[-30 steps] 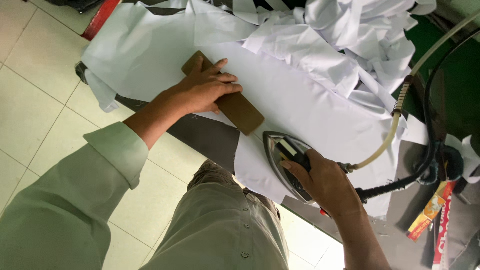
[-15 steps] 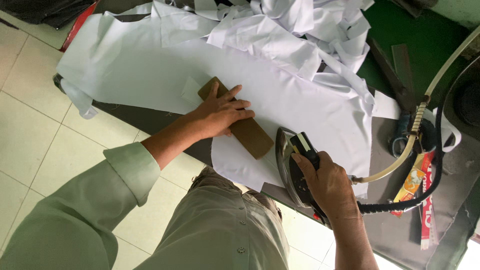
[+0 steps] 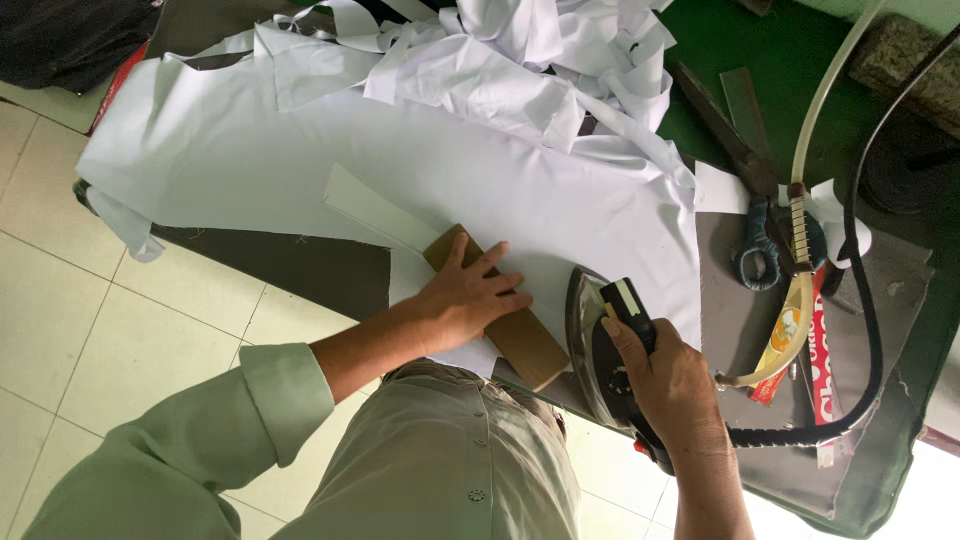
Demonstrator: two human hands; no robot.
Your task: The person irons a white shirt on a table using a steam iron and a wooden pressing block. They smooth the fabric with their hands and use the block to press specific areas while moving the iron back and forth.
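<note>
I've got my left hand flat on the brown wooden block, fingers spread wide and pressing it down on the white cloth. The block lies slantwise near the front edge of the tabletop, and a narrow folded strip of cloth runs out from under its far end toward the upper left. My right hand is wrapped tight around the black handle of the iron, fingers closed on it; the iron sits just beside the near end of the block, at the cloth's right-hand part.

To do this well, I'd say: keep the block's long edge true along the fold so the crease stays straight, hold steady weight through the palm, and bring the iron's nose along the strip, not over my fingertips. My left fingers are close to the hot plate here, so that gap wants watching.

The black cable and the pale hose loop off to the right, clear of the fold. Scissors lie on the grey mat further right, and a heap of loose white pieces is piled at the back, well apart from the crease.
</note>
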